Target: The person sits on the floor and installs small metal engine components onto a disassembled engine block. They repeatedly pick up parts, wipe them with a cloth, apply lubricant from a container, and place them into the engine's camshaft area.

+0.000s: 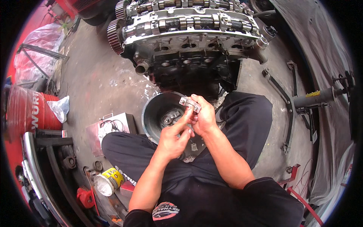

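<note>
My right hand (pixel 204 118) is closed around a small silver camshaft bearing cap (pixel 189 104), a metal bracket with a curved middle and a bolt hole at each end. My left hand (pixel 172 141) has its index finger stretched out against the cap's curve, with its thumb apart below. Beneath both hands, between my legs, stands a dark round bucket (pixel 146 120) with metal parts in it. Straight ahead is an engine (pixel 189 38) with its camshafts exposed and toothed pulleys at its left end.
A red drum (pixel 49 113) and a metal rack (pixel 53 141) stand on the left. A metal case (pixel 126 120) and a yellow can (pixel 112 177) sit beside my left leg. Dark metal stand legs (pixel 278 87) and plastic sheeting (pixel 329 49) are at the right.
</note>
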Motion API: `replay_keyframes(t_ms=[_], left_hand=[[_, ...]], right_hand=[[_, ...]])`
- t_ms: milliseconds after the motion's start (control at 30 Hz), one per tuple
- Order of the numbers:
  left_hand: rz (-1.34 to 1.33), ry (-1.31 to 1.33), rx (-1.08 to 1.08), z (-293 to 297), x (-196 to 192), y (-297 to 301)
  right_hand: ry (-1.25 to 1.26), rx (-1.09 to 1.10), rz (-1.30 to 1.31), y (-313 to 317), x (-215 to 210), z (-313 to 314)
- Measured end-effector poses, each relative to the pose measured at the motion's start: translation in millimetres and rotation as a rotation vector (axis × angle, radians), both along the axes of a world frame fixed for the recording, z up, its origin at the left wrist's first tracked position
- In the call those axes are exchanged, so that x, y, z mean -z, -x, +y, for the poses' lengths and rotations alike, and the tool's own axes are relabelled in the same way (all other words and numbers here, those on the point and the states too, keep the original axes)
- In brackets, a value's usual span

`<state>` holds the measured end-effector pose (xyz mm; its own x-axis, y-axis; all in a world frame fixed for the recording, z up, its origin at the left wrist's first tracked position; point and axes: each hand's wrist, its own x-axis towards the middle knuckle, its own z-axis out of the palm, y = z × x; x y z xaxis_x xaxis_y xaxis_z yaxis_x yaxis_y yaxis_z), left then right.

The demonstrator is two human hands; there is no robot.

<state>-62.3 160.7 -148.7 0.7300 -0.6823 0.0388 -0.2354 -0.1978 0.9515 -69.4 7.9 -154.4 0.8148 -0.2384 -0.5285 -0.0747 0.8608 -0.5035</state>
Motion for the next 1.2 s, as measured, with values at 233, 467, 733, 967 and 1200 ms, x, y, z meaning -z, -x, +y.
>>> replay_keyframes(t_ms=[233,467,733,967,1200], left_hand=[[0.818,0.363,0.252,3.1,-13.3,-14.2],[-0.156,-0.152,0.06,-11.1,-6.3,-5.4],[-0.585,-0.211,-0.036,-16.5,-3.7,-4.0],[0.091,0.189,-0.256,-0.5,-70.5,-15.0],[-0.789,-0.236,-0.257,-54.2,-163.3,-80.2]], right_hand=[[-0.013,-0.03,-0.063,1.3,2.2,-5.6],[0.187,0.04,-0.103,4.8,-6.3,-6.4],[0.262,0.117,-0.067,2.8,-23.2,1.7],[1.041,0.174,-0.327,-29.3,-46.0,-37.7],[1.898,0.167,-0.606,-67.1,-138.3,-56.7]])
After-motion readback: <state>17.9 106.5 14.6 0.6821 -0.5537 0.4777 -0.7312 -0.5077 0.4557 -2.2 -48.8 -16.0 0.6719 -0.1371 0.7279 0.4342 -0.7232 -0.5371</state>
